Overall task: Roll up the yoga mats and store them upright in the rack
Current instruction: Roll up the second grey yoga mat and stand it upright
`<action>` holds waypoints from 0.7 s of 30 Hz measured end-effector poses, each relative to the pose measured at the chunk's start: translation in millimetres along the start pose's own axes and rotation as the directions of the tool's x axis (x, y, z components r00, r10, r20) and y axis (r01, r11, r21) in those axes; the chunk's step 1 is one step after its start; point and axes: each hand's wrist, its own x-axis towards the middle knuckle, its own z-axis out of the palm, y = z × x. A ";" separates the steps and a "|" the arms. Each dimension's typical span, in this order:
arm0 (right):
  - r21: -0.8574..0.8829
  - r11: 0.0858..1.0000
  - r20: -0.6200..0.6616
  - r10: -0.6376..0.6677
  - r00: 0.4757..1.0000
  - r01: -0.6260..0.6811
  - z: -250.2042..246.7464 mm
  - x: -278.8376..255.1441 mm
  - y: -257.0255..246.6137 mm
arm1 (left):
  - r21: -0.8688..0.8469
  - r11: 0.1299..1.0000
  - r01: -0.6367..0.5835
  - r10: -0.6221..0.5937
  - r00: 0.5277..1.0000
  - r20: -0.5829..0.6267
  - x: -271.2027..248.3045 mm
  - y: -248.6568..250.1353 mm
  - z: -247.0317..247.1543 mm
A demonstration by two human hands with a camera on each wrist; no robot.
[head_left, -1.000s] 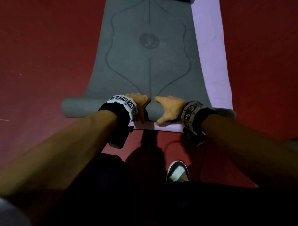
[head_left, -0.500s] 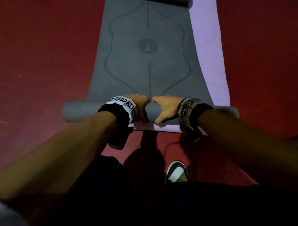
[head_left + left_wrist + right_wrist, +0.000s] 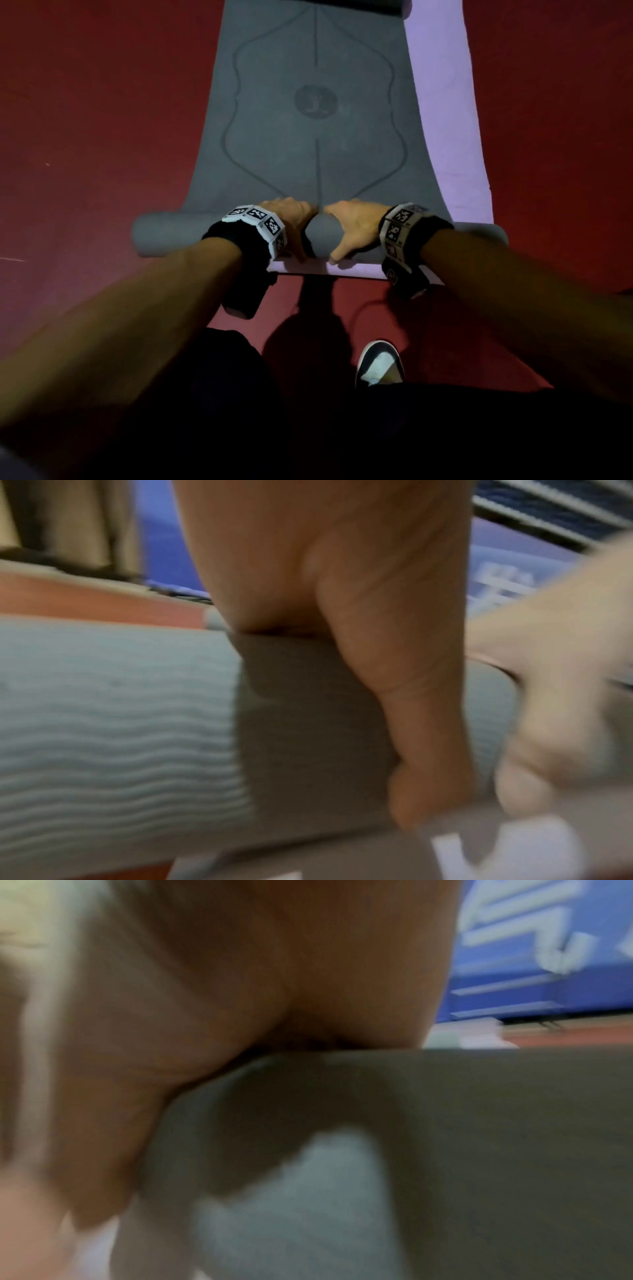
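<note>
Grey yoga mat (image 3: 308,113), half rolled, on the red floor (image 3: 102,120).
Left hand (image 3: 294,219) and right hand (image 3: 356,226) grip wraps its wave-textured roll, seemingly atop a lilac mat (image 3: 445,120).

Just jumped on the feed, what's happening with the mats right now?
A person is crouched over a grey yoga mat that lies on a lilac mat on the red floor. The near end is already wound into a roll. The left hand and right hand sit side by side on its middle, fingers over the top and thumbs down the near side. Most of the grey mat is flat beyond the roll. No rack is in view.
</note>
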 end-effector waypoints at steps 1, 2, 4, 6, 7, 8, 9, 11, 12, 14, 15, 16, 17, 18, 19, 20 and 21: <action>-0.038 0.999 -0.042 -0.010 0.999 0.008 2.5 -1.3 -0.9 | -0.021 1.000 0.015 -0.014 1.000 0.026 1.2 -0.4 -2.4; -0.097 0.995 -0.094 -0.025 0.995 0.016 8.4 -2.7 -2.1 | -0.048 0.999 0.021 -0.018 0.998 0.065 2.7 -3.4 -2.4; -0.232 0.972 -0.186 -0.070 0.980 0.025 21.8 -8.1 -4.6 | -0.097 0.995 0.024 -0.011 0.991 0.132 2.3 -3.4 -1.7; -0.266 0.964 -0.212 -0.067 0.975 0.009 31.6 -12.3 -5.3 | -0.123 0.992 0.032 -0.011 0.985 0.171 3.9 -1.2 1.7; -0.253 0.967 -0.208 -0.047 0.977 -0.007 33.7 -12.5 -5.0 | -0.127 0.992 0.028 -0.006 0.985 0.170 4.2 1.9 2.6; -0.242 0.970 -0.198 -0.033 0.980 -0.016 33.2 -11.6 -3.7 | -0.111 0.994 0.022 -0.004 0.987 0.159 3.6 4.3 4.3; -0.232 0.972 -0.182 -0.022 0.983 -0.021 30.7 -10.5 -2.3 | -0.085 0.996 0.011 0.001 0.991 0.135 2.9 5.4 7.1; -0.174 0.984 -0.134 0.003 0.991 -0.026 20.7 -7.6 1.5 | -0.028 1.000 -0.009 0.009 1.000 0.027 1.1 4.2 11.8; -0.123 0.992 -0.099 0.013 0.995 -0.025 15.6 -6.4 2.9 | 0.004 1.000 -0.022 0.022 1.000 -0.020 -1.0 3.5 13.0; -0.053 0.999 -0.030 0.010 1.000 -0.011 6.1 -4.0 5.0 | 0.052 0.998 -0.021 0.024 0.998 -0.050 -4.7 6.1 9.4; -0.033 0.999 -0.014 0.003 1.000 -0.003 3.2 -3.3 5.3 | 0.061 0.998 -0.009 0.011 0.999 -0.041 -5.1 7.5 4.1; -0.020 1.000 -0.010 -0.005 1.000 0.005 2.6 -3.8 5.6 | 0.052 0.999 0.012 -0.011 1.000 -0.019 -3.4 8.2 -0.2; -0.013 1.000 -0.020 -0.009 1.000 0.009 3.8 -4.8 5.2 | 0.043 0.999 0.030 -0.030 0.999 0.011 -1.2 8.1 -3.4; -0.030 0.999 -0.049 -0.016 0.999 0.015 7.2 -6.1 5.4 | 0.029 0.999 0.039 -0.040 0.998 0.054 1.3 5.9 -2.8; -0.069 0.997 -0.091 -0.028 0.995 0.021 12.3 -8.4 4.5 | 0.011 1.000 0.027 -0.028 0.996 0.090 2.3 3.6 -3.4; -0.121 0.992 -0.134 -0.043 0.990 0.026 17.7 -10.3 4.1 | -0.013 1.000 0.024 -0.023 0.994 0.104 3.2 3.1 -1.9; -0.164 0.986 -0.164 -0.058 0.985 0.030 22.5 -12.4 3.4 | -0.028 0.999 0.025 -0.021 0.994 0.109 2.6 2.3 0.2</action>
